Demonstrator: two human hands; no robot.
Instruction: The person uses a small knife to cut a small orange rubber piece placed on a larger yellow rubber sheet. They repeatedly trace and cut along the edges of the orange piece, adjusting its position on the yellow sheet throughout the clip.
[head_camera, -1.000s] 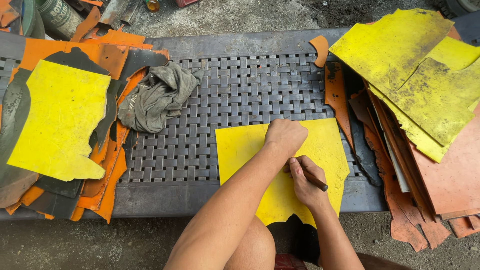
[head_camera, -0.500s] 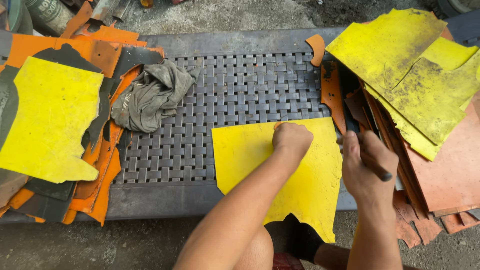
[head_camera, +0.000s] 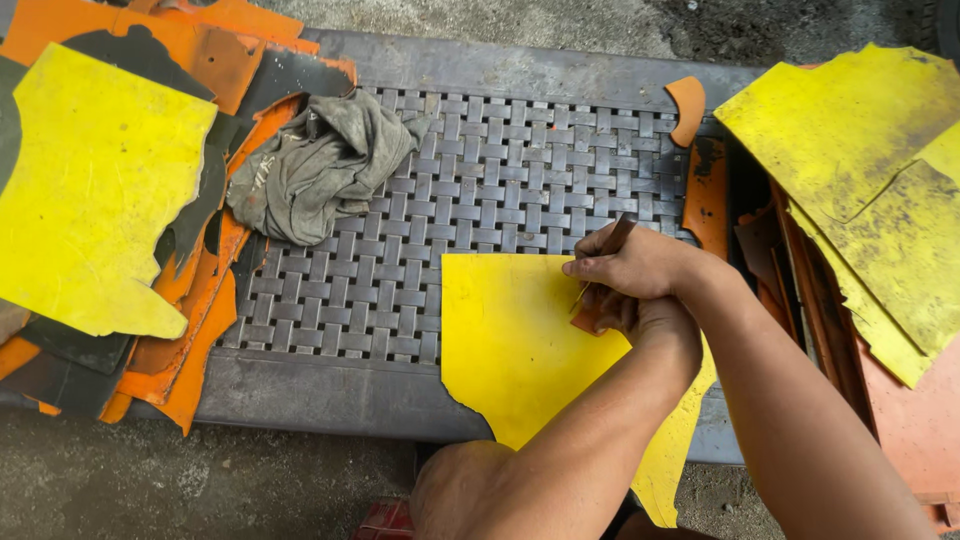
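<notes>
Seen from above, on a dark woven-lattice workbench (head_camera: 480, 190): a yellow leather sheet (head_camera: 510, 340), straight along its top and left edges, ragged and curling at the lower edge, where it overhangs the bench front. Right hand (head_camera: 640, 262) closed around a thin dark-handled cutting tool (head_camera: 608, 245), tip angled down onto the sheet just below the fingertips. Left hand (head_camera: 640, 318) tucked directly beneath those fingers, curled shut over a small orange-brown piece (head_camera: 587, 318) and pressing it against the sheet; exact grip partly hidden by the right hand.

Judging progress: no cut line or traced outline visible anywhere on the yellow surface, so likely only the start of marking or cutting around the small piece, with nearly the whole sheet untouched.

Well left of the fingers: a crumpled grey rag (head_camera: 320, 165), then a heap of orange, black and yellow hide scraps (head_camera: 110, 190). To the right of the fingers: stacked yellow sheets (head_camera: 860, 170), stained dark, over reddish ones.
</notes>
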